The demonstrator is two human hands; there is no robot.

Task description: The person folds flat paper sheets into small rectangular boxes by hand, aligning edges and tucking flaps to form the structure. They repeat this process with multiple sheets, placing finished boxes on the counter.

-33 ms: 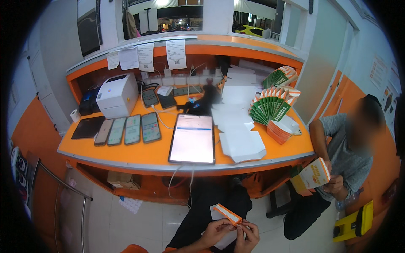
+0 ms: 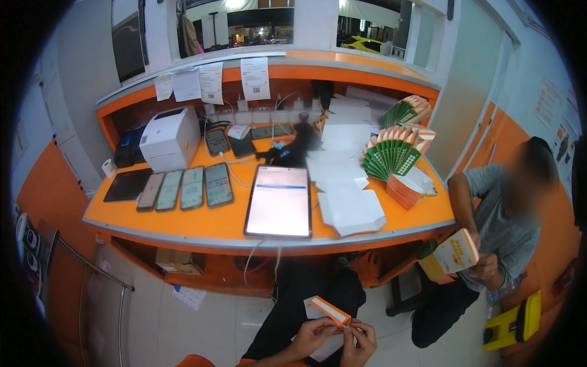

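Note:
Over my lap, a small orange-and-white cardboard carton (image 2: 329,311) is held at its near end. My left hand (image 2: 313,338) grips its left side with bent fingers. Pinched at the carton's near corner are the fingers of my right hand (image 2: 359,346). White card flaps show behind and below the carton, partly hidden by my hands. On the desk's right side, flat white card blanks (image 2: 351,211) overlap in a row. Beside them stand fanned, nested green-and-orange cartons (image 2: 391,154) and an orange stack of cartons (image 2: 405,191).
A lit tablet (image 2: 279,202) lies at the front of the orange desk (image 2: 238,221). Several phones (image 2: 192,187) and a white label printer (image 2: 170,139) are to its left. At right, a seated person (image 2: 513,202) holds a similar carton (image 2: 455,252). A yellow container (image 2: 513,323) stands nearby.
The other person's carton has shifted and turned slightly. My hands and the carton in them look the same.

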